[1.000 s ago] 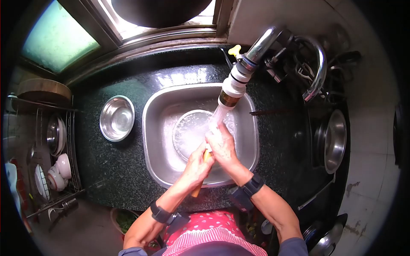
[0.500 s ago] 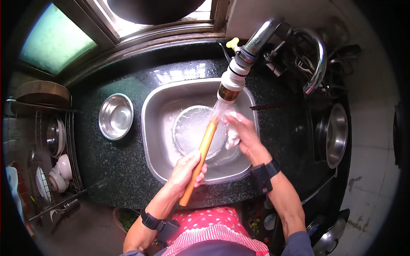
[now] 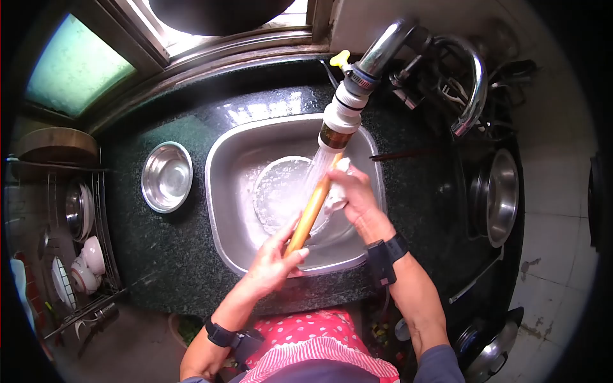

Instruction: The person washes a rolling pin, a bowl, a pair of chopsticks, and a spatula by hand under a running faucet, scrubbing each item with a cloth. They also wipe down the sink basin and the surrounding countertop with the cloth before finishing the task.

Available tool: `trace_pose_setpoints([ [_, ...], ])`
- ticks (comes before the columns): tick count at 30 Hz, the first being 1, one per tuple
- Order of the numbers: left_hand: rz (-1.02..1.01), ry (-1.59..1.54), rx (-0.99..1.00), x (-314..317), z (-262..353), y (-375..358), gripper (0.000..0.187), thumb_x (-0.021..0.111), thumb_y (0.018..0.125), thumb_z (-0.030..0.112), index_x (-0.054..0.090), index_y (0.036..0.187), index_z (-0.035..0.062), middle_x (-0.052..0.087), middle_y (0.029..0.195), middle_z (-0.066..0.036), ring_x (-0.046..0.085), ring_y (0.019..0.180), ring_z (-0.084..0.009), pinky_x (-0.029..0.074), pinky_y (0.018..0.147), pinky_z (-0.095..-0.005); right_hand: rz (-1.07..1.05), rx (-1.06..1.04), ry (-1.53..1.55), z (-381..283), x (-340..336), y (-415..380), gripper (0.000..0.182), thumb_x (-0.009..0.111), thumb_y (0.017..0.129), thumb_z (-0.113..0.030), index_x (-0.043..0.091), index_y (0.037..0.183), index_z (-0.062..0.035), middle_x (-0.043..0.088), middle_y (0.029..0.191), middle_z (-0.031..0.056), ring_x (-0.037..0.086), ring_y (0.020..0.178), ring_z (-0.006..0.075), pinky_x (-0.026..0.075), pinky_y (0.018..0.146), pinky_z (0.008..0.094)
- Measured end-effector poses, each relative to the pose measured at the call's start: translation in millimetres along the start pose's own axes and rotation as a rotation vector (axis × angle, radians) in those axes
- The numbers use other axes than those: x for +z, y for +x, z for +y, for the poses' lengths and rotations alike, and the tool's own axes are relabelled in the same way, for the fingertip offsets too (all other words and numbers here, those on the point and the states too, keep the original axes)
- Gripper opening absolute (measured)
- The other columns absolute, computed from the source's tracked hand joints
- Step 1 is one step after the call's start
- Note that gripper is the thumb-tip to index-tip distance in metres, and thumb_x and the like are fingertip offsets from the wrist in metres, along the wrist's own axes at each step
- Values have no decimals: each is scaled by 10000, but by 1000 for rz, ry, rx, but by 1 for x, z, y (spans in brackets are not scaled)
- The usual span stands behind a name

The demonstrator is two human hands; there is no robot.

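A long, smooth wooden rolling pin slants over the sink, its upper end under the running tap. My left hand is closed around its lower end, near the sink's front edge. In my right hand is a crumpled white cloth, pressed against the upper part of the pin. Water streams from the white tap filter over the pin. Below, a round basin in the sink catches the water; splashing blurs its inside.
A steel bowl rests on the dark counter left of the sink. Farther left, a wire rack holds dishes. Chopsticks lie at the sink's right edge. Steel basins stand on the right, below a curved second tap.
My right hand has brought the cloth from beside the rolling pin onto its upper part. The pin has slid upward, its lower end now within my left hand.
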State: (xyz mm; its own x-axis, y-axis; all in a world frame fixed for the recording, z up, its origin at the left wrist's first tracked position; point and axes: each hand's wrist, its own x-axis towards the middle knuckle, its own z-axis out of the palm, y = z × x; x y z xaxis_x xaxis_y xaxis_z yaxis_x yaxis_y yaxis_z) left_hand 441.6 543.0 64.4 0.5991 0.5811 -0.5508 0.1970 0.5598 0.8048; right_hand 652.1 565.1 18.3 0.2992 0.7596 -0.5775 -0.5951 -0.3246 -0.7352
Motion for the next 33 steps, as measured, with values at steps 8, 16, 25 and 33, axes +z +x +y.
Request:
trace_pose_setpoints([
  [8,-52,-445,-140,-34,-1,-18,517,570,933,168,370,1395,51,572,946,-54,445,593,-65,401,470,-184,-85,-27,143,-24,0,14,531,605,869,-180,406,1344,-53,570,1119,52,582,940,136,489,817,295],
  [16,75,-433,2,0,-2,21,521,548,942,126,321,1408,69,503,844,-4,414,576,-59,382,474,-204,-6,-296,-278,38,54,-50,568,579,888,-142,343,1396,-42,534,1183,88,551,1039,183,461,894,320],
  [25,40,-84,-29,-6,11,-14,519,545,946,136,333,1412,55,462,784,8,404,547,-49,356,449,-207,117,-370,-106,47,49,-15,184,558,794,31,544,949,-66,521,772,-21,545,629,103,466,532,245],
  [33,-86,-59,-76,-31,-5,-84,517,525,949,191,326,1413,79,464,771,22,413,557,-41,375,500,-206,175,-234,7,20,-17,49,286,529,708,39,507,980,-46,490,670,45,522,513,174,498,472,326],
])
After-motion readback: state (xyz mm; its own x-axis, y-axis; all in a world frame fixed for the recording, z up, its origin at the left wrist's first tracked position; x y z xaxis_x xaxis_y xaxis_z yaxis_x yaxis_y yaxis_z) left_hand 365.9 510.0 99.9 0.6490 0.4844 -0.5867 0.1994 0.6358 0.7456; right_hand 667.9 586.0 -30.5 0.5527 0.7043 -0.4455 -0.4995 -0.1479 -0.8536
